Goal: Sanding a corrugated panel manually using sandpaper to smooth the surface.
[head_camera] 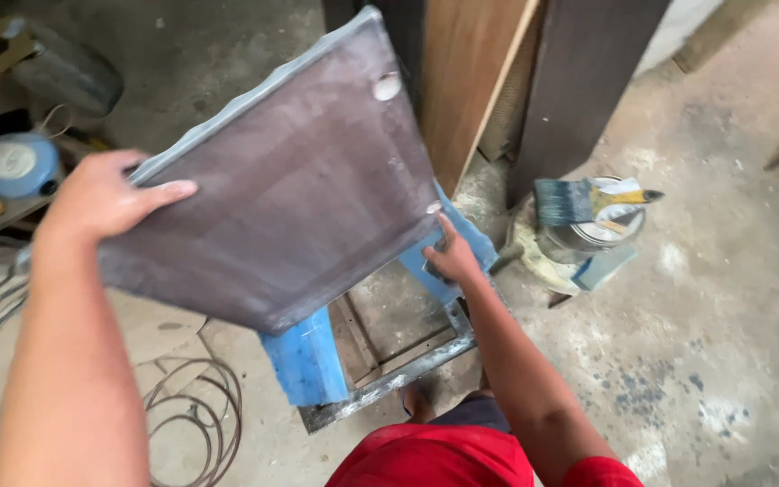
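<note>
We are steadying a dark purplish-brown panel [286, 180], tilted up over a blue-padded metal frame [380, 361]. Our left hand [105, 194] is clamping its left edge, thumb lying across the face. Our right hand [451, 257] is closing on the lower right corner, apparently bracing the tilt. Beyond, a paintbrush [588, 198] is resting across a paint can [592, 236], bristles off the dusty floor [723, 298].

Packaging: one paint tin, one round blue container

A round metal tin [591, 236] stands on the floor at right; a blue round container [13, 165], white-labelled, lies far left.
</note>
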